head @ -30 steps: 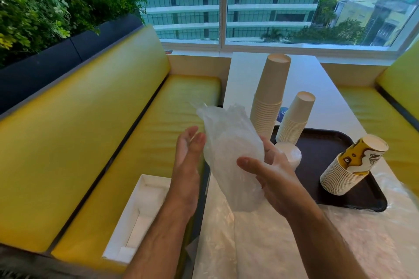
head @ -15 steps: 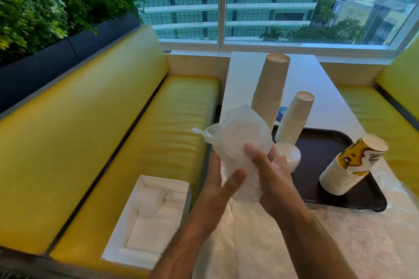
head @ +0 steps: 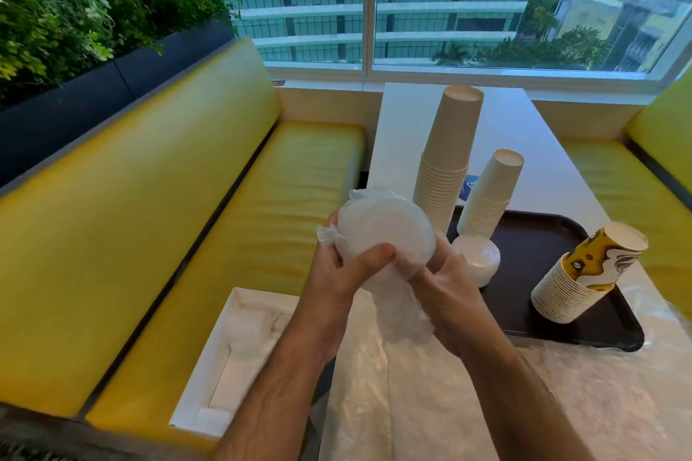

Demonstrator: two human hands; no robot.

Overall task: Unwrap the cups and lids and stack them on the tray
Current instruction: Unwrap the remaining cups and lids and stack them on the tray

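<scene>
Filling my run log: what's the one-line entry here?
left hand: grips wrapped lids | right hand: holds wrap | tray: three cup stacks

A plastic-wrapped stack of white lids [head: 385,232] is held above the table edge. On the dark tray [head: 539,254] stand two plain cup stacks [head: 449,161], a leaning printed stack [head: 588,273] and bare lids [head: 477,258].

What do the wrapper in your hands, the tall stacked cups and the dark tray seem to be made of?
Wrapper: thin clear plastic film, crinkled and glossy.
Tall cups: probably paper, matte beige with rolled rims.
Tray: likely hard plastic, dark brown, with a fine textured surface.
</scene>
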